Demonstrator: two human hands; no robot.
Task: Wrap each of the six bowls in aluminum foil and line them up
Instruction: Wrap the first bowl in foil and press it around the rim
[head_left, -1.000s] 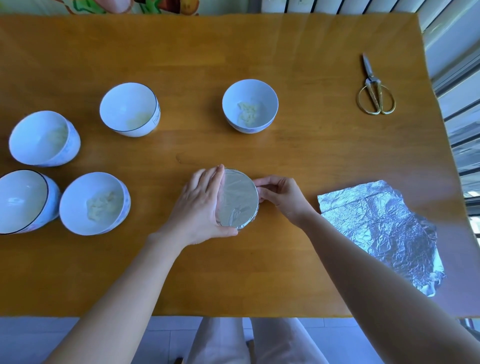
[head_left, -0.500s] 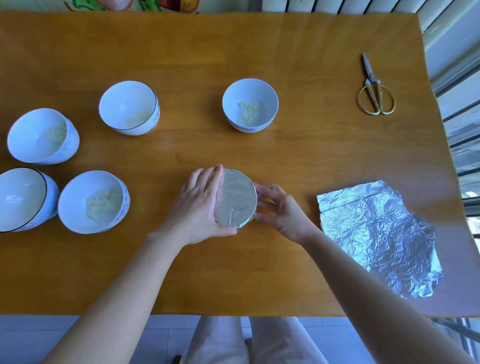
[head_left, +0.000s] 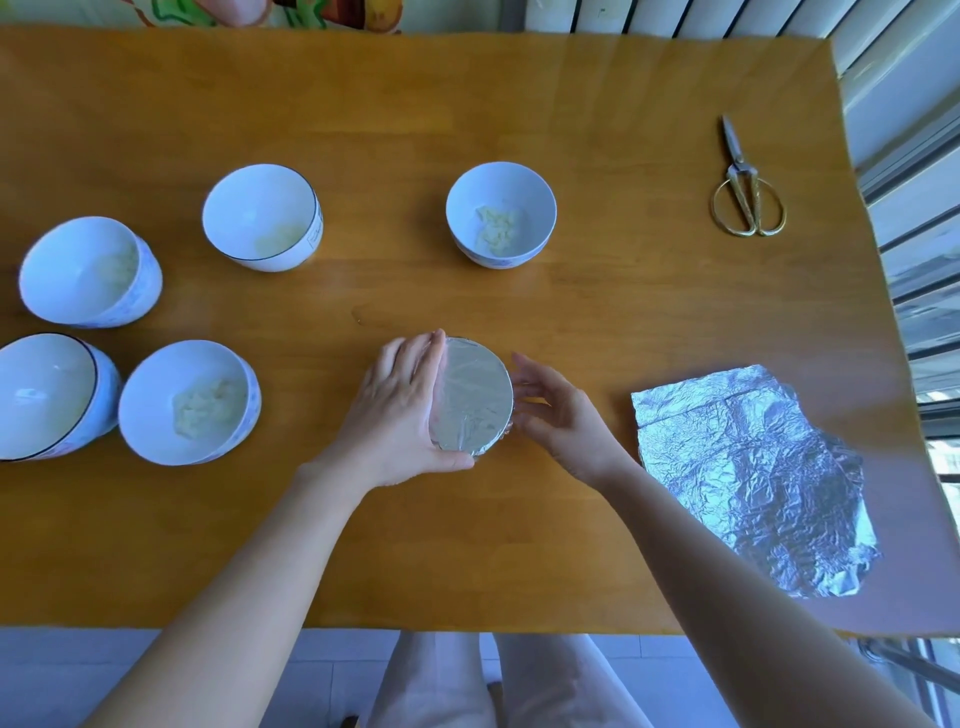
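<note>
Foil-covered bowl (head_left: 470, 397): stands on the wooden table (head_left: 519, 545), near its front edge and about midway along; the foil is drawn smooth and flat over the mouth and folded down the wall.
Left hand (head_left: 400, 410): fingers and thumb curl round the left side of the foil-covered bowl, the thumb lying along its near rim.
Right hand (head_left: 558, 415): fingers loosely extended, their tips at the foil on the bowl's right wall; nothing is grasped.
Centre bowl (head_left: 501, 215): uncovered, beyond the hands, holding pale lumpy food.
Marked bowl (head_left: 260, 218): uncovered, dark-rimmed; a small rectangular mark on its outer wall is too small to read.
Far-left bowl (head_left: 88, 273): uncovered, white with a faint blue pattern.
Corner bowl (head_left: 47, 395): uncovered, dark-rimmed, partly cut off by the picture's left edge.
Near-left bowl (head_left: 189, 402): uncovered, just beside the corner bowl, with pale food inside.
Foil sheet (head_left: 753, 478): loose, crumpled, flat on the table to the right of the hands.
Scissors (head_left: 748, 192): gold-handled, closed, at the far right.
</note>
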